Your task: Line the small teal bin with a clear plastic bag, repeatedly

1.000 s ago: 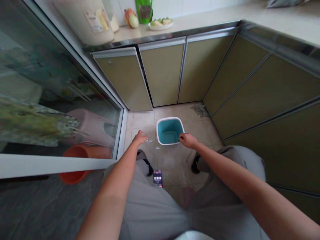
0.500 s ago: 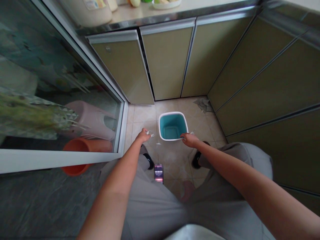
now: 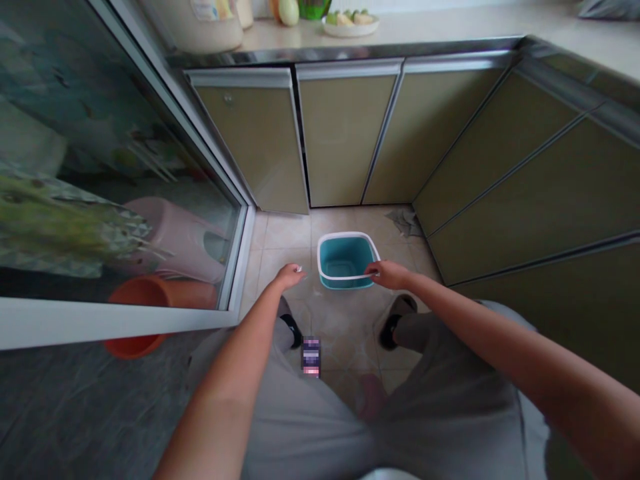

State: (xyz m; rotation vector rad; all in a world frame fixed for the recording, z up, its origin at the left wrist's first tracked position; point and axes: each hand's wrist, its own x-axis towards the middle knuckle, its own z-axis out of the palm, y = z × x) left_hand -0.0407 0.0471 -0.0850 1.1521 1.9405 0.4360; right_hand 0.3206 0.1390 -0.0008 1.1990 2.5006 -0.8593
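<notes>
A teal bin (image 3: 345,257) with a white rim stands on the tiled floor between my feet and the cabinets, its inside bare. My right hand (image 3: 393,273) is closed on the bin's near right corner, fingers at the rim. To the left of the bin, apart from it, my left hand (image 3: 289,277) is closed in a pinch. A small whitish bit shows at its fingertips, too small to name.
Cabinet doors (image 3: 345,133) line the far and right sides; the left one sits ajar. A grey cloth (image 3: 405,222) lies in the floor corner. Left is a glass sliding door (image 3: 243,260), with an orange bucket (image 3: 135,293) behind it. A plate of food (image 3: 350,27) rests on the counter.
The bin's near side shows more and its rim looks tilted toward me, with my right hand on it. Clear film seen at my left fingers is now barely visible. The view has shifted slightly upward.
</notes>
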